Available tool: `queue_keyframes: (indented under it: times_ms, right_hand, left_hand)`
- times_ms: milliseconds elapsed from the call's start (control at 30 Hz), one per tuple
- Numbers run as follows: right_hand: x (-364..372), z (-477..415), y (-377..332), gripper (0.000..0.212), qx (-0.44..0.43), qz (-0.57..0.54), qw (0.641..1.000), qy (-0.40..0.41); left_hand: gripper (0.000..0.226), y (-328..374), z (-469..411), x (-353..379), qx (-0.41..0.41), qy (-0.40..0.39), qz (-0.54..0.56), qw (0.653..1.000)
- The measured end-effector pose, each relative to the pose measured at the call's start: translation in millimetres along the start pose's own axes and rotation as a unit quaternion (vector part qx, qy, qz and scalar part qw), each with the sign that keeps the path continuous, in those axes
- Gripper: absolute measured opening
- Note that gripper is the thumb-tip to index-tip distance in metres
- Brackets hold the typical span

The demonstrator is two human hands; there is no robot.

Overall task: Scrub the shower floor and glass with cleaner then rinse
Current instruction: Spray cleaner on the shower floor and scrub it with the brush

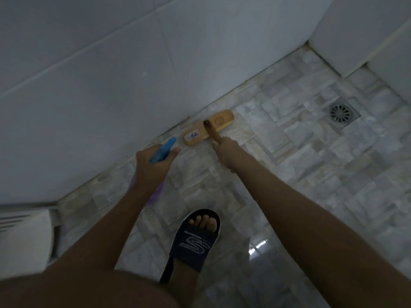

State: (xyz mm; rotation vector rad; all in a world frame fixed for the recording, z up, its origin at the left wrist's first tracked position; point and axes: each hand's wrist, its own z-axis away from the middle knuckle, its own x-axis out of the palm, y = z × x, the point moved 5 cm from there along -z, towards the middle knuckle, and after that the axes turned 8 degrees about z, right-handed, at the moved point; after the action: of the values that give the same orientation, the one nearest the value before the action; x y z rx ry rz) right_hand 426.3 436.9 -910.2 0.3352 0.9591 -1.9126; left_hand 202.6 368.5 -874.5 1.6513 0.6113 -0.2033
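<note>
**Head view: scrubbing along the edge of the shower floor.** Nearest, a foot in a slide (195, 236) stands on the tiled floor (289, 174). Just to its right a glossy patch (258, 245) reflects light, which suggests a wet film.

*Risk 1:* the arms reach well forward and only this foot is in view, so the slide may skid on wet, cleaner-coated tile.

Farther out, the left grip (153, 165) is clenched round a spray bottle (163, 150), whose blue nozzle points toward the wall (111, 85). Whether a finger lies on the trigger cannot be told.

*Risk 2:* an unintended squeeze would send cleaner onto the other arm or add slick film underfoot.

The right grip (224, 154) is clenched round the brush handle, close to the head. The brush (209, 127), wooden back up, lies along the floor's far edge, touching or almost touching the wall base.

*Risk 3:* a hard stroke here may knock the knuckles against the wall, and so low a hold may let the head tip off its bristles.

Beyond, toward the floor's far right corner, the drain (341, 113) sits well apart from the brush. Grime loosened at the edge would have to be rinsed across to it. The glass is not in view.
</note>
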Motion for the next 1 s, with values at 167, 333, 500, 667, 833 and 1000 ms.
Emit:
queue_keyframes:
  times_ms: [167,333,500,667,833,1000]
  right_hand:
    - [-46,18,104,0.046,0.114,-0.054,0.989,0.077]
    - [-138,26,218,0.048,0.278,-0.186,0.931,0.148]
    - [-133,74,267,0.043,0.315,-0.209,0.916,0.136]
    - [-140,74,270,0.044,0.302,-0.204,0.921,0.139]
    - [-196,37,292,0.044,0.313,-0.298,0.876,0.216]
    - [-124,124,324,0.051,0.365,-0.304,0.851,0.224]
  left_hand:
    - [0.029,25,-34,42,0.012,-0.070,0.047,0.996]
    - [0.024,67,-85,113,0.035,-0.158,0.079,0.984]
    - [0.029,114,-122,217,0.042,-0.270,0.123,0.954]
    - [0.037,162,-136,311,0.143,-0.338,0.109,0.924]
    - [0.027,178,-130,358,0.149,-0.415,0.115,0.890]
    - [0.030,200,-109,400,0.146,-0.475,0.124,0.859]
